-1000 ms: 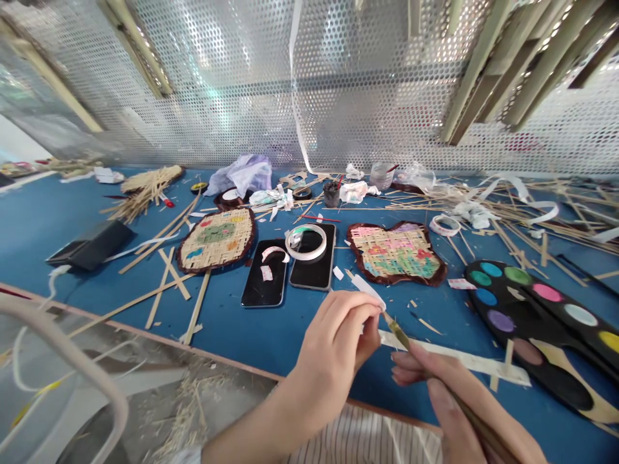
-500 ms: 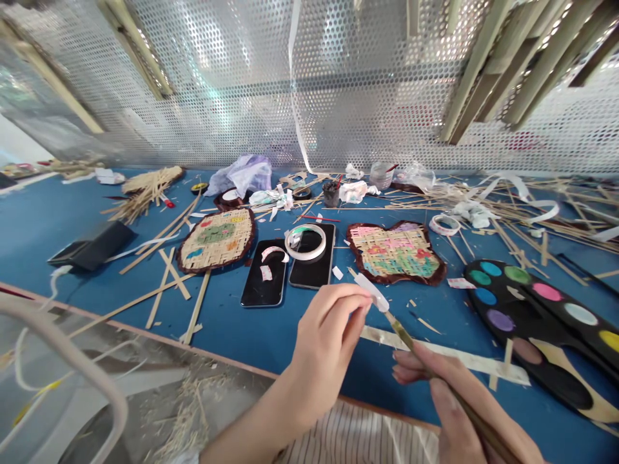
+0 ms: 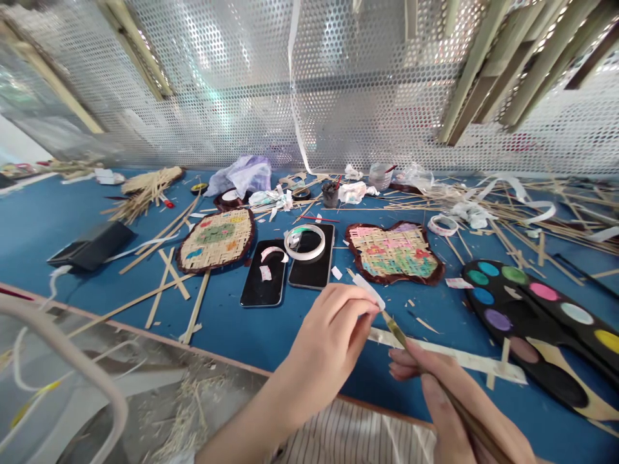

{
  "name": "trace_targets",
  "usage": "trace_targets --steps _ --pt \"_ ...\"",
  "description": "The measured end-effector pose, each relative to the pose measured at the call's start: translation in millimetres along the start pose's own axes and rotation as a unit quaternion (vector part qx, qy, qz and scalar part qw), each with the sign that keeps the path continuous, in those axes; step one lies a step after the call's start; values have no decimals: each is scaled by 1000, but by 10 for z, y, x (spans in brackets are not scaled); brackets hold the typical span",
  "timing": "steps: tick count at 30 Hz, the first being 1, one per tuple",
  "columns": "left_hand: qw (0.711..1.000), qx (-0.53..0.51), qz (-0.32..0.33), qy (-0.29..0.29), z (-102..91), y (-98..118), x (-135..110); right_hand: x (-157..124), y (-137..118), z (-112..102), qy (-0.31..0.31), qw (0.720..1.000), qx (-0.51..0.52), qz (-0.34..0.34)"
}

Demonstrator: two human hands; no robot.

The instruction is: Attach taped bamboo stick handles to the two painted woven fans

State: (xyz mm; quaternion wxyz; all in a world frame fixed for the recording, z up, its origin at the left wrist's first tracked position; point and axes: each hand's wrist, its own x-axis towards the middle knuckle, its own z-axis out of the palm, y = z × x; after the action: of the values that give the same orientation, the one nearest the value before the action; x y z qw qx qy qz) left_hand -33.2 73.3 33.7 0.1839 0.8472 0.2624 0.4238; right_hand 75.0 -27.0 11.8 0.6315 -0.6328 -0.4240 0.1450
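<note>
Strip, white (image 3: 367, 291), pinched narrowly between the thumb and fingers of the left hand (image 3: 329, 341), raised above the blue table (image 3: 213, 309), apparently so that it stays clear of the scraps below. Brush (image 3: 397, 332), dark-handled, gripped closed in the right hand (image 3: 449, 393) as a pen is held for fine control, its tip just beside the strip; contact cannot be told. Pale lath (image 3: 449, 356), lying flat beneath the brush. Palette (image 3: 512, 310), round colour pans, at the right, seemingly placed within the brush's easy reach. Woven mats (image 3: 394, 252), two, brown-rimmed and colour-patched, lying farther off. Phones (image 3: 264, 274), two, side by side, one bearing a tape roll (image 3: 304, 242).
</note>
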Motion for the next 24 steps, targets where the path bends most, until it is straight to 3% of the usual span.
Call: trace_targets --steps 8,20,24 --pt "999 32 -3 5 -16 22 44 72 60 -81 -62 993 -39 -96" --pt "996 -55 -29 70 48 1 -3 125 236 -89 -28 995 87 -27" --pt "995 -32 -27 94 46 5 35 117 255 -106 -44 995 88 -22"
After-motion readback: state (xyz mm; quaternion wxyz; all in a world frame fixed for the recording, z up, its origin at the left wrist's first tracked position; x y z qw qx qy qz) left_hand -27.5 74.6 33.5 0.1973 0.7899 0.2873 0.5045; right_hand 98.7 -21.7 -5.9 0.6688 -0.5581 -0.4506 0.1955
